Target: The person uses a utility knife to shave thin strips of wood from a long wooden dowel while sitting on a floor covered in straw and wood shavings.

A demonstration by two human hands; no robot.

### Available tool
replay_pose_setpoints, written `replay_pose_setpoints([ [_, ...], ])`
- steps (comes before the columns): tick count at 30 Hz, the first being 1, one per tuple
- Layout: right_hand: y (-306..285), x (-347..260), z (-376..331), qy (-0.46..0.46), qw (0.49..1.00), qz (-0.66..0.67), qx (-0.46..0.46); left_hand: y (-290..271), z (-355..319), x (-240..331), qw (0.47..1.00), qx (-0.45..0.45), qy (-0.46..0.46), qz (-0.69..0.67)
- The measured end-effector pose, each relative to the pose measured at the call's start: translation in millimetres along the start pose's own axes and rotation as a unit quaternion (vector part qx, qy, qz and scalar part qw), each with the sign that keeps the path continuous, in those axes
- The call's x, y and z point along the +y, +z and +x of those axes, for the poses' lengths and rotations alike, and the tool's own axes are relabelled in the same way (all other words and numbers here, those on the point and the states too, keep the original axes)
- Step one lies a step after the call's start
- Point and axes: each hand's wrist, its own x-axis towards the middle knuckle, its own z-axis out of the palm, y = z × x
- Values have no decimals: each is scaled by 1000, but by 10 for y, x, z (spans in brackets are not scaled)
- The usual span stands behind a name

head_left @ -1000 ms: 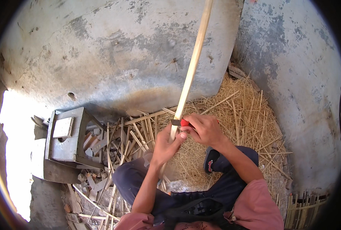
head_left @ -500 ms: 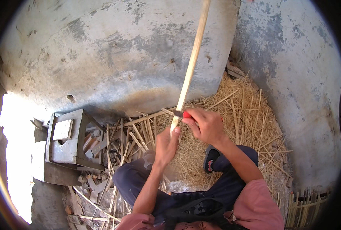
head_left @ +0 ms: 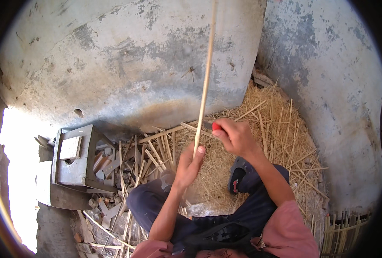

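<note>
Left hand (head_left: 187, 168): grip pinching the pale strip (head_left: 204, 90), thumb pressed along it, apparently to steady it.
Right hand (head_left: 238, 138): grip wrapped round the red-handled knife (head_left: 216, 126), likely keeping fingers behind the blade.
Strip: rising from the left hand; blade just beside it, contact unclear.
Shavings (head_left: 219, 176): heaped below and beyond.
Wall (head_left: 113, 64): behind everything.

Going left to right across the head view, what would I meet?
Bright opening → stool-like wooden piece → left hand → red-handled tool's dark blade → right hand → upright slats.
</note>
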Motion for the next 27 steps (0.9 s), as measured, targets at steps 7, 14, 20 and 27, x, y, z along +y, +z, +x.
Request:
replay_pose_setpoints([
  [7,261,-126,-127,-56,997,27,-49,-11,-13,98,997,40,58,37],
  [14,317,-177,-91,-51,996,21,-65,-18,-21,150,994,35,85,64],
  [20,338,-183,-94,-59,996,18,-69,-12,-30,248,986,44,82,136],
  [27,309,-209,-83,-56,995,8,-82,-2,-20,243,965,84,121,216],
])
